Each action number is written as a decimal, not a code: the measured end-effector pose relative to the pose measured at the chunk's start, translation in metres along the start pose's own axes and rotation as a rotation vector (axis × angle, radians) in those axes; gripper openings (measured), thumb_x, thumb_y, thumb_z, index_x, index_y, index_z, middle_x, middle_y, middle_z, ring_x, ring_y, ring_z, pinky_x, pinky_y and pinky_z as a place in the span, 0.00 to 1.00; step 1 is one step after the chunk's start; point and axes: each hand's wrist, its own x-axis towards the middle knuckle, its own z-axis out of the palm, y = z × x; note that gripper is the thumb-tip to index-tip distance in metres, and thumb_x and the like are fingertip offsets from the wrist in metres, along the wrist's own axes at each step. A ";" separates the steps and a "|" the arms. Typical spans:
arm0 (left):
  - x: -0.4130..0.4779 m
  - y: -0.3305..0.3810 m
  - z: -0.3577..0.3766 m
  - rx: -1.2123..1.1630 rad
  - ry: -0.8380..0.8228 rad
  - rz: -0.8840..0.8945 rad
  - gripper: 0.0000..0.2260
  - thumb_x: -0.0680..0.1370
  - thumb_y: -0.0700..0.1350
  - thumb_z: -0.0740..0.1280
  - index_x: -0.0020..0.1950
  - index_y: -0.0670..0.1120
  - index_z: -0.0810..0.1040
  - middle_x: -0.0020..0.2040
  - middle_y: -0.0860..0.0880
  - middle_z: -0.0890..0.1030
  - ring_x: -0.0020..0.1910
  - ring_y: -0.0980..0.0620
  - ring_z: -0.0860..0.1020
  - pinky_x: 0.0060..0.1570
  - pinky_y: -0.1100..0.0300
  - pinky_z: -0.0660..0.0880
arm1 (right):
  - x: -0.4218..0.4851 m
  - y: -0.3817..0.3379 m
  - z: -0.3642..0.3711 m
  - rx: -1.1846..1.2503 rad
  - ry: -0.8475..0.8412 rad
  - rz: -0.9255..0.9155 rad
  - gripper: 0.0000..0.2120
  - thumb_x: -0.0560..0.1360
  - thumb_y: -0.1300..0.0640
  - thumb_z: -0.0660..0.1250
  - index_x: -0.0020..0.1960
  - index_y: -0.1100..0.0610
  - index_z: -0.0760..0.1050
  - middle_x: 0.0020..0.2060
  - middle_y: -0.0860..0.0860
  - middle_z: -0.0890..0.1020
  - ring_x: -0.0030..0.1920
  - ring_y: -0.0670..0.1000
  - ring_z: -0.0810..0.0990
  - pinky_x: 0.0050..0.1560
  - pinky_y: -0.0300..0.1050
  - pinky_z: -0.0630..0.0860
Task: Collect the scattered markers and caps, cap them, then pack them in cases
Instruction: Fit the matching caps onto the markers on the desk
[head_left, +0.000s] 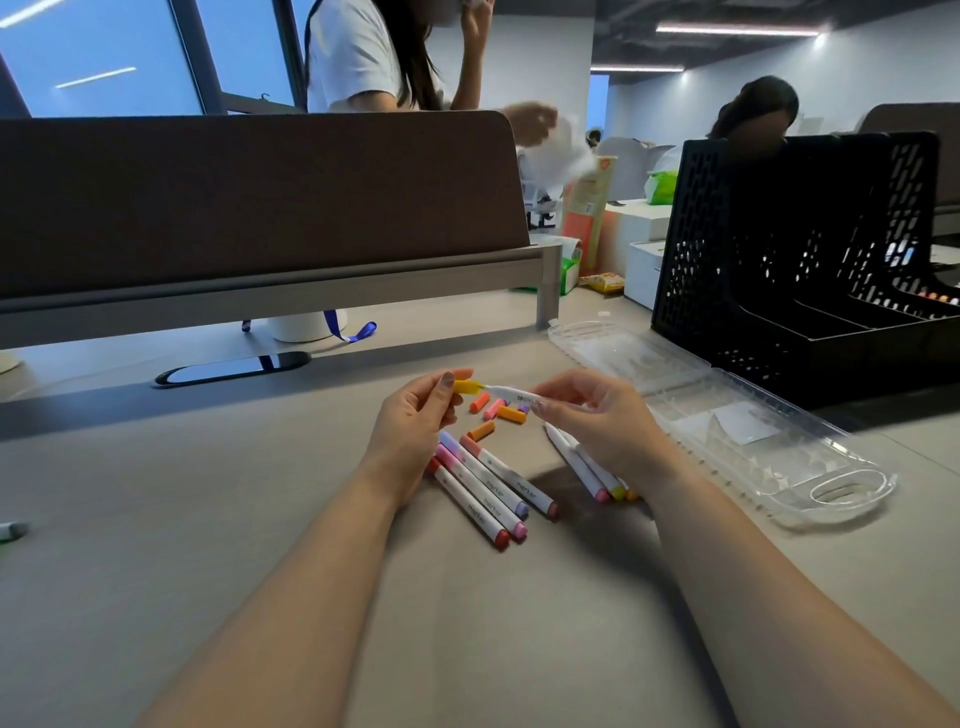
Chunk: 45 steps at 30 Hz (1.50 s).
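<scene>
My left hand (421, 410) pinches a yellow cap (466, 387) between thumb and fingers. My right hand (597, 415) holds a white marker (511, 396) by its barrel, its tip pointing at the cap's mouth. Beneath them several loose caps (493, 413), orange, pink and purple, lie on the desk. Several capped markers (493, 488) lie side by side under my left wrist. More markers (587, 467) lie partly hidden under my right hand. An open clear plastic case (727, 421) lies to the right.
A black mesh file organiser (810, 260) stands at the right behind the case. A brown desk divider (260, 197) runs across the back, with a cable slot (234, 368) in front of it. A green-grey marker (10, 531) lies at the far left edge. People sit beyond the divider.
</scene>
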 end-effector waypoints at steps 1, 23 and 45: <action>0.000 0.000 0.000 -0.002 0.005 -0.002 0.13 0.81 0.48 0.58 0.59 0.49 0.79 0.46 0.49 0.78 0.48 0.53 0.74 0.45 0.65 0.73 | 0.000 0.000 0.000 -0.006 -0.002 -0.003 0.04 0.74 0.57 0.71 0.49 0.54 0.81 0.41 0.48 0.81 0.37 0.34 0.76 0.40 0.26 0.72; -0.002 0.003 0.014 0.223 -0.016 0.209 0.11 0.81 0.44 0.58 0.61 0.50 0.77 0.54 0.47 0.78 0.52 0.54 0.77 0.42 0.75 0.74 | 0.001 0.004 0.027 -0.417 0.127 -0.097 0.05 0.73 0.53 0.71 0.44 0.54 0.81 0.35 0.48 0.77 0.41 0.52 0.75 0.45 0.54 0.74; 0.012 -0.022 0.000 0.489 0.175 0.035 0.09 0.80 0.44 0.61 0.57 0.47 0.79 0.52 0.50 0.78 0.50 0.54 0.74 0.48 0.62 0.71 | 0.010 0.011 -0.013 -0.427 0.081 0.304 0.12 0.76 0.43 0.64 0.41 0.49 0.81 0.40 0.46 0.83 0.49 0.50 0.78 0.61 0.57 0.71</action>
